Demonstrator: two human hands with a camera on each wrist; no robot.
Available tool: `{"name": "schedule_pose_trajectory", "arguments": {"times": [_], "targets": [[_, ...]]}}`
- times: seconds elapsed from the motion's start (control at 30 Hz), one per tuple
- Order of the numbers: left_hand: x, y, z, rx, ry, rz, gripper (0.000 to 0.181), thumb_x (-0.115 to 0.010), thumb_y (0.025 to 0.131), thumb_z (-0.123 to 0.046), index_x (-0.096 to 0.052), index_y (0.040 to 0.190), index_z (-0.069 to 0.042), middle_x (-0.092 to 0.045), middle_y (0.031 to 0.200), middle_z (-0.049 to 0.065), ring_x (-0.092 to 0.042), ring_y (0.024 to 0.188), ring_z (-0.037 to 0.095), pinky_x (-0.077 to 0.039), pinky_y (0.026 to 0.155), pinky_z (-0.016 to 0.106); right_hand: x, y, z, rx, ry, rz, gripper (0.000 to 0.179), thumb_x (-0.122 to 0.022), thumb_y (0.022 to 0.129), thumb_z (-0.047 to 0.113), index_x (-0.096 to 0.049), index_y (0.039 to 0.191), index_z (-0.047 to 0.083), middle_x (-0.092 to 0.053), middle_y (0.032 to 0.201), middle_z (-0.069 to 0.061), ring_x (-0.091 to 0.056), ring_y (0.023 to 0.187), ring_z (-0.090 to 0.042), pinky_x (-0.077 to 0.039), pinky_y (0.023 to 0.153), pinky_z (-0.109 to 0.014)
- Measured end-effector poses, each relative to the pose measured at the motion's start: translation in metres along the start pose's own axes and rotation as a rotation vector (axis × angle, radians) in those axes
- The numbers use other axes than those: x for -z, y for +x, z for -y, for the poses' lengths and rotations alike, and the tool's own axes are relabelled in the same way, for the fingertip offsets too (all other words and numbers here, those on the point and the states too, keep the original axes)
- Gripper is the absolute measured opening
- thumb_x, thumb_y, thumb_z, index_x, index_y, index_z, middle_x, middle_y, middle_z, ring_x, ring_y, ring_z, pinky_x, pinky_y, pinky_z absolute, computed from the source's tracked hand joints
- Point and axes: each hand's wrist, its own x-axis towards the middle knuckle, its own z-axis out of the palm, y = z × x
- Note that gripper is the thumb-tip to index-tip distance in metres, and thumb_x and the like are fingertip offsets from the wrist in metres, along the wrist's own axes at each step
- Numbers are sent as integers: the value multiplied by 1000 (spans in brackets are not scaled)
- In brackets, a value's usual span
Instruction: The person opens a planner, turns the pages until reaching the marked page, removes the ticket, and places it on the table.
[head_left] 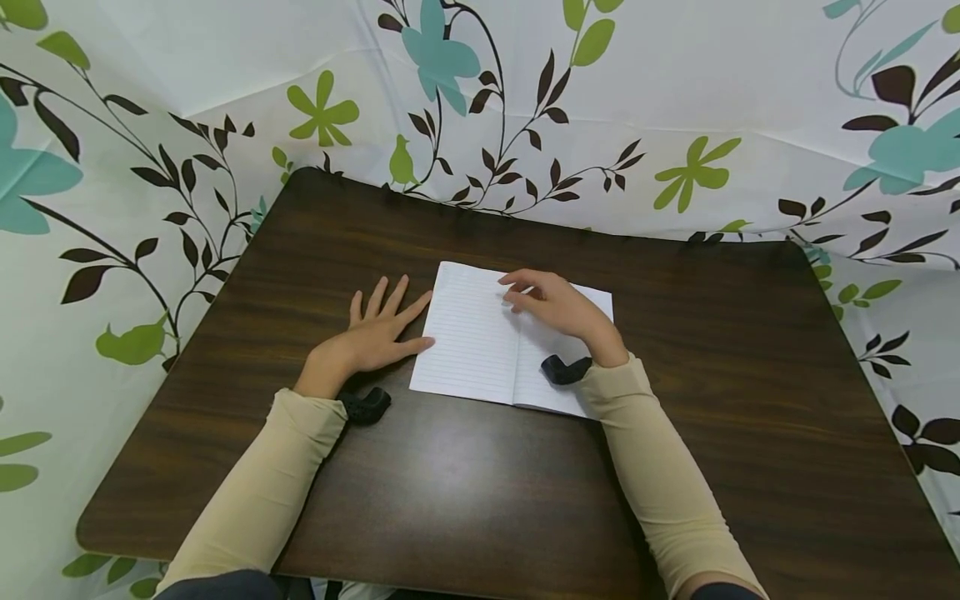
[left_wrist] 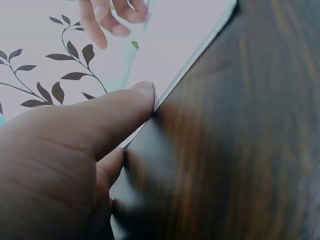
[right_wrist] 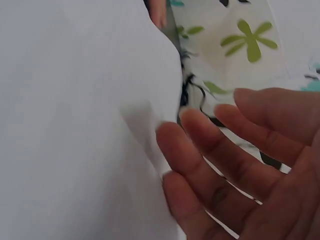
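An open notebook with lined white pages lies flat on the dark wooden table. My left hand is spread on the tabletop at the notebook's left side. Its thumb touches the notebook's edge in the left wrist view. Above the pages, near the centre fold, is my right hand, its fingers loosely bent. In the right wrist view, those fingertips are close beside a white page with nothing pinched between them. Whether they touch the page I cannot tell.
The brown table extends around the notebook on all sides. A white cloth with leaf and flower prints hangs behind the table and along its sides. Black wrist-worn devices sit at both cuffs.
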Motion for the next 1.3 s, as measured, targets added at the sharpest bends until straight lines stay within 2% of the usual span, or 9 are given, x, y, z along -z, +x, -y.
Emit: {"name": "schedule_pose_trajectory", "arguments": {"times": [0.17, 0.3, 0.4, 0.57, 0.77, 0.9, 1.07, 1.3], "targets": [[2, -3, -3, -8, -9, 4, 85, -47, 103, -64, -8, 170, -29, 16, 176, 14, 25, 160, 42, 19, 121, 70, 17, -8, -8, -56, -17, 20, 32, -63, 105, 17, -66, 134, 4, -73, 115, -17, -71, 96, -28, -46, 85, -37], [1, -2, -2, -2, 2, 8, 85, -45, 103, -66, -6, 170, -31, 18, 176, 12, 26, 160, 39, 20, 122, 68, 28, -15, -16, -143, -77, 56, 25, -65, 103, 17, -69, 124, 5, -71, 112, -15, -67, 95, -26, -47, 84, -35], [-1, -1, 0, -2, 4, 6, 85, -45, 103, -66, -7, 169, -30, 17, 176, 11, 26, 160, 39, 19, 122, 69, 34, -21, -20, -215, -121, 82, 24, -68, 100, 13, -67, 123, 4, -67, 114, -15, -64, 101, -28, -50, 89, -39], [-2, 2, 2, 3, 16, 5, 83, -47, 104, -62, -6, 169, -30, 17, 176, 11, 25, 160, 40, 17, 122, 69, 40, -28, -23, -313, -165, 79, 40, -75, 93, 5, -60, 129, 0, -62, 125, -21, -59, 116, -36, -51, 98, -48], [0, 0, -1, 3, 20, 12, 82, -47, 105, -60, -7, 170, -30, 16, 176, 12, 24, 160, 41, 18, 122, 70, 43, -30, -23, -401, -232, 75, 54, -79, 91, 8, -54, 138, -1, -56, 136, -23, -54, 121, -38, -48, 103, -53], [2, -1, -3, 6, 27, 17, 82, -47, 105, -60, -7, 170, -29, 16, 176, 12, 24, 160, 41, 18, 122, 70, 44, -33, -25, -436, -289, 84, 61, -81, 90, 11, -52, 142, 3, -51, 141, -24, -51, 124, -38, -47, 106, -56], [1, -1, -3, 4, 15, 14, 84, -46, 104, -63, -7, 170, -30, 16, 176, 12, 24, 160, 40, 18, 122, 69, 46, -36, -24, -500, -339, 89, 73, -85, 87, 15, -47, 150, 9, -40, 150, -25, -40, 134, -42, -44, 107, -65], [4, -4, -7, -1, 12, 12, 81, -47, 106, -57, -8, 170, -27, 14, 176, 16, 22, 160, 44, 18, 121, 71, 45, -36, -24, -505, -392, 74, 80, -87, 86, 17, -44, 153, 9, -32, 153, -29, -32, 139, -47, -41, 109, -70]]}}
